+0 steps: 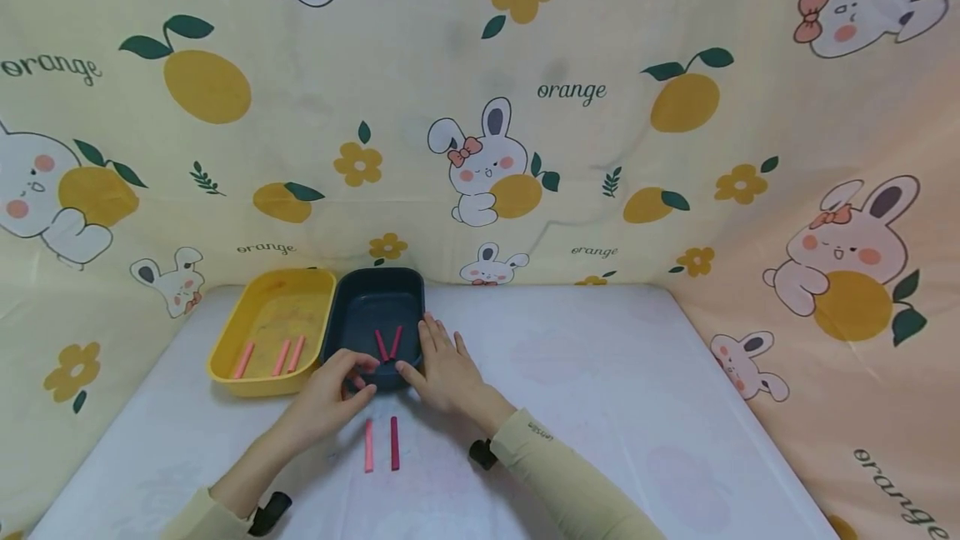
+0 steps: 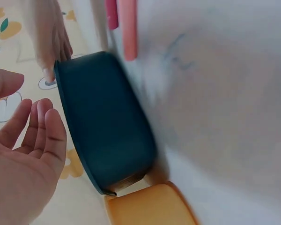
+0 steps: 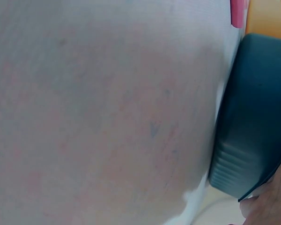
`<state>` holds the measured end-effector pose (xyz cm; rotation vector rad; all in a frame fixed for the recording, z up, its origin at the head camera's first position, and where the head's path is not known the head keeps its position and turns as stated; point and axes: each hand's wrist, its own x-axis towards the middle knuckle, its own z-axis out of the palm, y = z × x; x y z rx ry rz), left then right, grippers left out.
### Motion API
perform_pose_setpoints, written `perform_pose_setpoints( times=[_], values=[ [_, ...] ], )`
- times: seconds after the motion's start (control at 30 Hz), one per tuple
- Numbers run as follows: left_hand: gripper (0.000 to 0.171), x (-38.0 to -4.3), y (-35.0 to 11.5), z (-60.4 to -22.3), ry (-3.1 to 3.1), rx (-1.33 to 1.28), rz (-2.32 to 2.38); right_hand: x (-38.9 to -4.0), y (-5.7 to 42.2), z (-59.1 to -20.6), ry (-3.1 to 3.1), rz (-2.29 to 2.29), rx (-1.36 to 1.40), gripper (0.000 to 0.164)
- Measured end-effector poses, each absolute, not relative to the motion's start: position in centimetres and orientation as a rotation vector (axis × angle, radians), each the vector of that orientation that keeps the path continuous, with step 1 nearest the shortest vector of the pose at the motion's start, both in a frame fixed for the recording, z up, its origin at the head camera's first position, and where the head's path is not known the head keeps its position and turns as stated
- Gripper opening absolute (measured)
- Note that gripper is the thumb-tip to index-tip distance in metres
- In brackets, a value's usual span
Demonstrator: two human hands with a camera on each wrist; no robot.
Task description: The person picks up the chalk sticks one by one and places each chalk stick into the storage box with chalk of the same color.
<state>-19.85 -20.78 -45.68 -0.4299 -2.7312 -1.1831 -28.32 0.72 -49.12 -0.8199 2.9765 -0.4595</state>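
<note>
My left hand hovers at the near left corner of the dark blue tray, its fingers loosely bent. In the left wrist view, nothing lies between the thumb and fingers of that left hand. My right hand rests against the tray's right side with fingers fairly straight, its thumb at the near rim. Inside the blue tray, two dark red chalk-like sticks lean in a V. On the table in front lie a pink stick and a dark red stick, roughly parallel.
A yellow tray stands directly left of the blue one and holds three pink sticks. White cloth covers the table. Behind and along the sides hangs a patterned curtain.
</note>
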Motion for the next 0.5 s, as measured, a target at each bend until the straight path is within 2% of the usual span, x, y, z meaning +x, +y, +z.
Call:
perform_pose_setpoints(
  times=[0.23,0.5],
  values=[
    [0.031,-18.3,-21.1,-46.5,-2.820,-0.395,-1.216,-28.6,0.6,-49.4,2.969,-0.432,-0.795,0.090],
    [0.031,-17.4,-20.7,-47.6,-2.993,-0.204,-1.196,-28.5,0.6,-49.4,2.962,-0.470,-0.810,0.090]
  ],
)
